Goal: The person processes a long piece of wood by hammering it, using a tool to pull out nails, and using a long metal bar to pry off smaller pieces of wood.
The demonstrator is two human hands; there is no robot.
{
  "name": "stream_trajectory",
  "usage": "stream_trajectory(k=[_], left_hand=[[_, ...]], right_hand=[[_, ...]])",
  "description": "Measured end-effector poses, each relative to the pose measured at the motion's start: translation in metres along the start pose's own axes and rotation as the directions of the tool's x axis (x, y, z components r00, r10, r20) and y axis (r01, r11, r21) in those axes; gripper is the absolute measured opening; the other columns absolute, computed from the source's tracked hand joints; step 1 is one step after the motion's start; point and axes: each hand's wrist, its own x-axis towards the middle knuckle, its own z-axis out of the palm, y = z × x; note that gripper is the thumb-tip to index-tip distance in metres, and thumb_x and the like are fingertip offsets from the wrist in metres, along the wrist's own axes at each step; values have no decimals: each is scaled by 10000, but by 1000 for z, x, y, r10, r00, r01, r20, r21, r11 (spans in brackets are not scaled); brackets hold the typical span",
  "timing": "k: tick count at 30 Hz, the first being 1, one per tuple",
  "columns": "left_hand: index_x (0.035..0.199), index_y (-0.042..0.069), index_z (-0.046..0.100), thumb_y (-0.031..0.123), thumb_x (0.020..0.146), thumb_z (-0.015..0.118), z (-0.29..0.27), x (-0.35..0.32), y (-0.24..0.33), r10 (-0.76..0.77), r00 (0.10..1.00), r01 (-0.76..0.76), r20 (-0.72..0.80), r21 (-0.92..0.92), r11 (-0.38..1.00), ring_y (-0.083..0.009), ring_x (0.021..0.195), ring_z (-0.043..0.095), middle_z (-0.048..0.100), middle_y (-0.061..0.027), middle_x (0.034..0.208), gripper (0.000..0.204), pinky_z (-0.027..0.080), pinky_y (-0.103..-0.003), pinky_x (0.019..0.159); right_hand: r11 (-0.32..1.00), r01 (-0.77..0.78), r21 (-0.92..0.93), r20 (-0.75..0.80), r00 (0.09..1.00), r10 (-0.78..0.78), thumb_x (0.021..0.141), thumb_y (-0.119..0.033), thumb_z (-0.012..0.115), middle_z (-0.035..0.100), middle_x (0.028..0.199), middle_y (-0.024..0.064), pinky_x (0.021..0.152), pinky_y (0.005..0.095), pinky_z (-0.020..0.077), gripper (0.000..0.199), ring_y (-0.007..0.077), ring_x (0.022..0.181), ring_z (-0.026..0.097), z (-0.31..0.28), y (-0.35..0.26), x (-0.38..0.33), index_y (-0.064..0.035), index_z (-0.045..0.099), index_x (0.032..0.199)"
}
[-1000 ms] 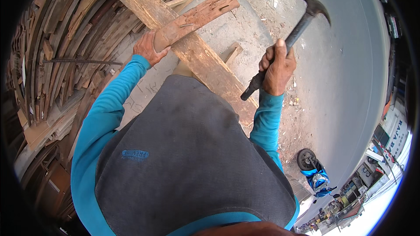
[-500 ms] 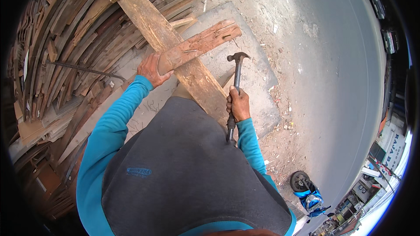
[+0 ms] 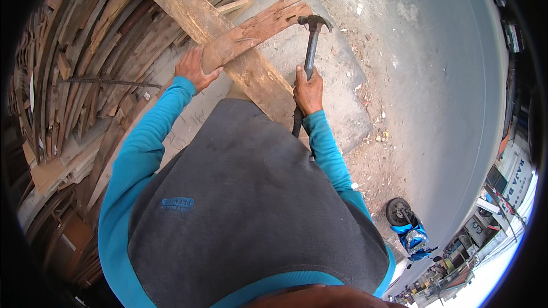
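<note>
Head view: right hand (image 3: 309, 90) fingers are clamped round the hammer (image 3: 311, 45) handle, its head touching the far end of the reddish board (image 3: 257, 31). Left hand (image 3: 193, 68) presses that board's near end, fingers spread, across the long plank (image 3: 217, 40) on the concrete slab (image 3: 342, 80).

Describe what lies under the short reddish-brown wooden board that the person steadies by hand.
The short reddish-brown wooden board crosses over a long pale wooden plank, with a grey concrete slab beneath. The left hand covers its near end.

Short board (image 3: 257, 31) lies across long plank (image 3: 228, 51) (woodpile (image 3: 85, 68) left).
</note>
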Motion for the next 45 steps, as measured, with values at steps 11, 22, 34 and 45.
stream_trajectory(k=[11,22,34,45], left_hand=[[1361,29,427,462,748,807,4,-16,-3,-16,1000,15,24,26,1000,-390,1136,567,557,-199,1231,841,476,-477,958],[1337,30,443,464,741,809,9,-27,-3,43,999,-43,9,40,998,-398,1116,573,567,-202,1212,823,484,-480,937],[1346,18,438,480,742,800,0,-14,-1,23,1000,-23,-13,13,1000,-389,1134,562,560,-205,1220,842,467,-478,963],[1418,4,389,532,750,764,-8,-18,4,-31,996,35,84,-43,998,-409,1265,477,487,-234,1358,930,387,-529,1060]], right_hand=[[284,956,72,-766,236,-598,1033,-425,510,460,632,23,388,234,450,385,101,461,481,-120,-188,-30,-111,436,821],[931,55,361,-164,986,5,1009,-303,588,462,598,0,408,257,382,298,87,453,458,-63,-91,-48,-67,479,863],[904,167,-393,-44,979,-200,977,-327,589,624,818,308,728,508,497,395,483,789,630,0,-18,-8,65,534,978],[976,144,-163,-141,976,-167,935,-417,612,640,800,251,733,474,491,479,381,784,652,5,8,-33,56,610,1014]])
